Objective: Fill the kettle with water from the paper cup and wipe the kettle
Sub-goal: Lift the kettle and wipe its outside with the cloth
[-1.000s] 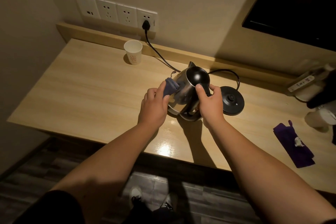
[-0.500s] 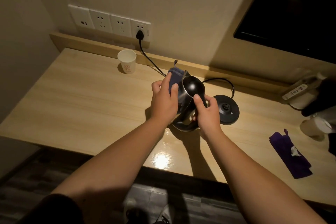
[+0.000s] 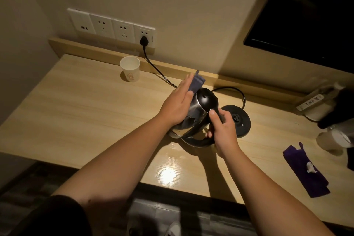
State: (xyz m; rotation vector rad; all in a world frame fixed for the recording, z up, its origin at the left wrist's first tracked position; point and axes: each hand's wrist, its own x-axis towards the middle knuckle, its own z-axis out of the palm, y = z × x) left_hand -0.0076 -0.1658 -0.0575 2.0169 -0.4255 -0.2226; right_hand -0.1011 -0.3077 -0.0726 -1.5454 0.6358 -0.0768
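A steel kettle (image 3: 199,115) with a black lid stands tilted on the wooden desk (image 3: 76,113), off its round black base (image 3: 238,120). My right hand (image 3: 222,128) grips the kettle's black handle. My left hand (image 3: 177,104) presses a blue-grey cloth (image 3: 196,84) flat against the kettle's left side near the spout. A white paper cup (image 3: 130,69) stands upright at the back left of the desk, apart from both hands.
A black cord (image 3: 157,71) runs from the wall socket (image 3: 143,34) to the base. A purple cloth (image 3: 304,170) lies at the right front edge. Bottles and a dark object (image 3: 333,109) crowd the far right. A dark screen (image 3: 306,15) hangs above.
My left hand has slid the cloth up the kettle's side toward the spout. My right hand has shifted lower on the handle, and the kettle has turned a little.
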